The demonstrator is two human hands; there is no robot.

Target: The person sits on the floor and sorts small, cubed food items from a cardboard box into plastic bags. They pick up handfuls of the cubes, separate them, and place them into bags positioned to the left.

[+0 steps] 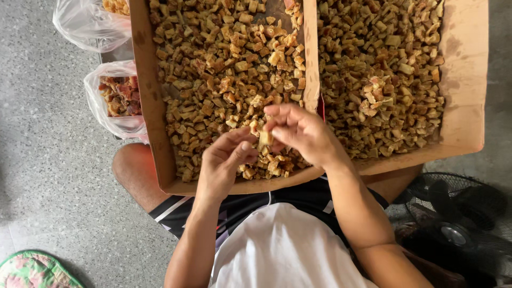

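Both hands meet over the near edge of a shallow cardboard tray (152,112) that rests across the person's knees. The right hand (301,133) pinches a small tan chunk (264,138) between thumb and fingertips; the piece is pale, roughly cube-shaped, with a slightly darker, crusted side. The left hand (226,157) curls beside it, fingers bent inward and thumb touching the same chunk from below, so the piece sits gripped between the two hands just above the heap. Under them the tray is filled with a loose layer of similar pieces (224,69): small irregular cubes, golden to brown, some with whitish faces, dry and crumbly in look. A second cardboard tray (464,80) lies just beside the first on the right, holding the same kind of chunks. On the speckled floor to the left stand thin plastic bags (114,98), one showing reddish-brown pieces inside. A dark fan (458,224) sits at lower right.
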